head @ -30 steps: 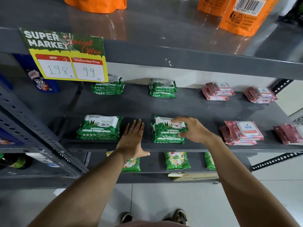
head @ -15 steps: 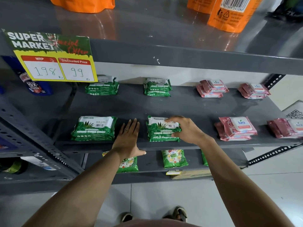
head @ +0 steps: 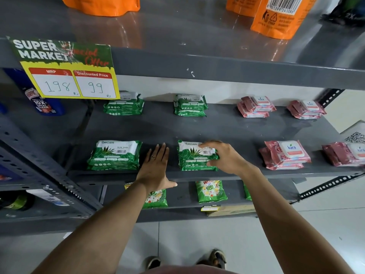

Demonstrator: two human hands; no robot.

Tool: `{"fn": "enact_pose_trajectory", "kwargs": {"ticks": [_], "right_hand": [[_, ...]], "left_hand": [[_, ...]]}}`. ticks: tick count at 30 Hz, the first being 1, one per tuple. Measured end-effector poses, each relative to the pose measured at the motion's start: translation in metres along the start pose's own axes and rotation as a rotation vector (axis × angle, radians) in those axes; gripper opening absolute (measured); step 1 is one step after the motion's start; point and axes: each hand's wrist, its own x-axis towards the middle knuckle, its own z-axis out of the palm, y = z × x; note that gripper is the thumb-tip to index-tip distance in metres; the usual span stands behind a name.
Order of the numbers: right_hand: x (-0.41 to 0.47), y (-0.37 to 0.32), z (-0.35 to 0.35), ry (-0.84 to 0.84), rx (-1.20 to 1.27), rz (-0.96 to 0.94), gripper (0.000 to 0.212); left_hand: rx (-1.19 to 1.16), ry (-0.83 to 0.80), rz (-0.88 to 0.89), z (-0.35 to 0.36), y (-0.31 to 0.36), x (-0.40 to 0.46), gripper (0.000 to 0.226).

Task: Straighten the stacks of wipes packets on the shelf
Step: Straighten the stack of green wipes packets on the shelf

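Note:
Green Origami wipes packets lie in small stacks on the grey middle shelf (head: 227,133). My right hand (head: 225,157) grips the right side of the front middle green stack (head: 190,157), whose packets sit slightly askew. My left hand (head: 156,167) lies flat and open on the shelf, just left of that stack and not touching it. A front left green stack (head: 115,155) sits beyond my left hand. Two more green stacks (head: 124,105) (head: 189,105) rest at the back. Pink Kara wipes stacks (head: 286,155) (head: 255,106) (head: 306,109) (head: 343,154) lie to the right.
A yellow price sign (head: 67,74) hangs from the upper shelf edge (head: 237,70). Orange pouches (head: 280,16) stand on the top shelf. Green detergent packs (head: 210,191) sit on the lower shelf. A perforated steel upright (head: 49,175) slants at left. A blue bottle (head: 42,103) stands behind the sign.
My right hand has shifted slightly on the front middle green stack. My left hand stays flat beside it. The camera view has drifted a little.

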Motion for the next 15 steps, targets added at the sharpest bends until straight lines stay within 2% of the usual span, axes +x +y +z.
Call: {"fn": "enact_pose_trajectory", "kwargs": {"ticks": [5,8,12,15], "right_hand": [[-0.001,0.001,-0.002,-0.037,0.016,0.010,0.067],[-0.004,0.003,-0.016,-0.104,0.112,0.058,0.073],[-0.006,0.006,-0.042,0.008,0.279,0.096,0.070],[-0.005,0.006,-0.044,-0.007,0.240,0.101,0.067]], "left_hand": [[0.003,-0.005,-0.003,0.000,0.000,0.000,0.133],[0.006,-0.010,-0.003,-0.001,0.000,0.000,0.132],[0.021,-0.016,-0.003,-0.001,0.001,0.001,0.132],[0.028,-0.020,-0.006,-0.002,0.001,0.001,0.131]]}}
